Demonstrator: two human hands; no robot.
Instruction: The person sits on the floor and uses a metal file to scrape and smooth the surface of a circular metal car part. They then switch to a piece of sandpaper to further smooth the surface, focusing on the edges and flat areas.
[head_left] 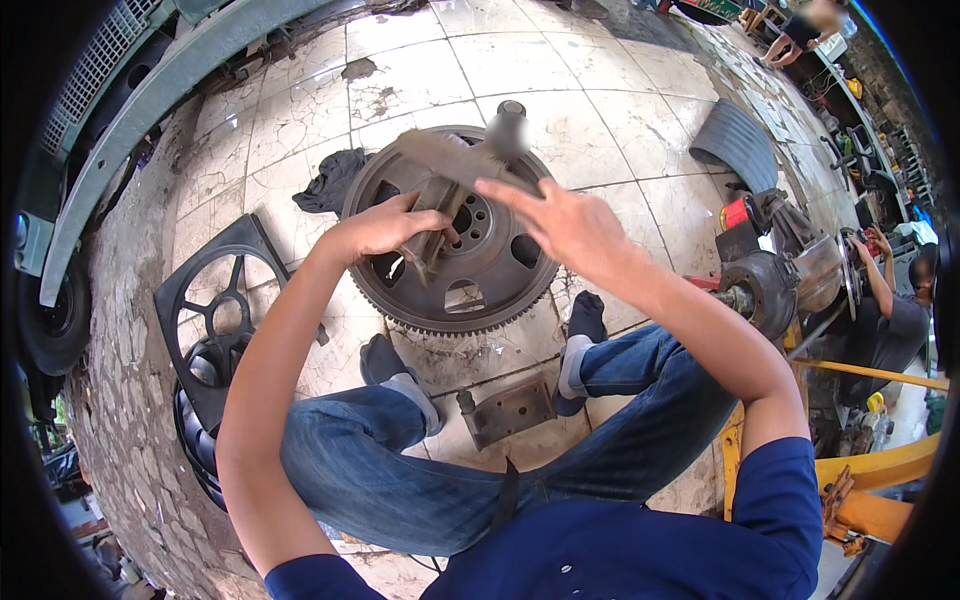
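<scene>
Your left hand (388, 228) grips dark metal part (440, 196) over toothed flywheel (495, 285); your right hand (575, 228) clasps blurred brush-like tool (440, 155), contact unclear. Work on part looks under way, not finished; surface appears grimy, amount left can't be told.

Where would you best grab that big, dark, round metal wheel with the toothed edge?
The dark, round metal wheel lies face upward, so probably come from above and hook the inner edges of its left opening and right opening: these cut-outs sit either side of its middle. The toothed edge looks less comfortable to hold.
</scene>
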